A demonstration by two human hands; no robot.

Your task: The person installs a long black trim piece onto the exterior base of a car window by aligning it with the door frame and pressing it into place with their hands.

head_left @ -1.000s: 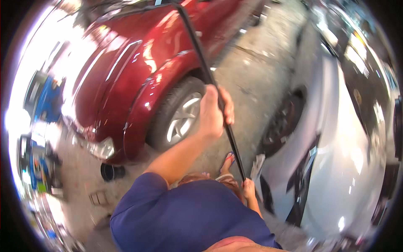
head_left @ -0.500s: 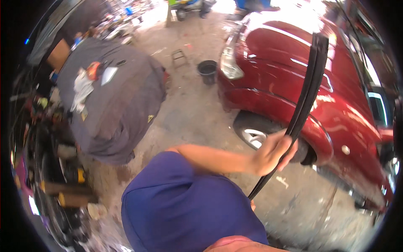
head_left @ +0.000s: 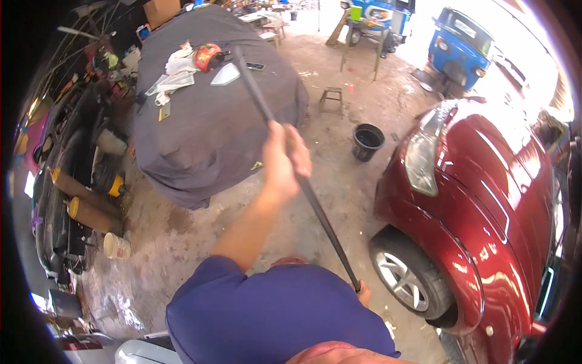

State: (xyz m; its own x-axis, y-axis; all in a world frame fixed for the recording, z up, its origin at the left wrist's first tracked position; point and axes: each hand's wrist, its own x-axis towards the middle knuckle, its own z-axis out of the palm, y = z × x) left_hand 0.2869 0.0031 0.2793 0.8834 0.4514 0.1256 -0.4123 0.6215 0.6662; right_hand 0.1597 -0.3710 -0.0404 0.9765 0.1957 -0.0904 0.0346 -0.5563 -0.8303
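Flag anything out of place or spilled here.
A white cloth and a phone lie loose on the grey cover, an odd shelf. The floor at lower left shows pale, shiny patches, perhaps a spill; I can't tell.

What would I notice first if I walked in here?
The shiny red car on the right jumps out first. Next comes the long black strip mid-picture, left hand higher on it, right hand lower. At upper left, a big dark cloth spreads out wide.

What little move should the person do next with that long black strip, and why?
Perhaps raise the left hand slightly: the far end of the black strip appears beside a white piece on the grey cover, though how near is unclear. The right hand holds the strip's near end.
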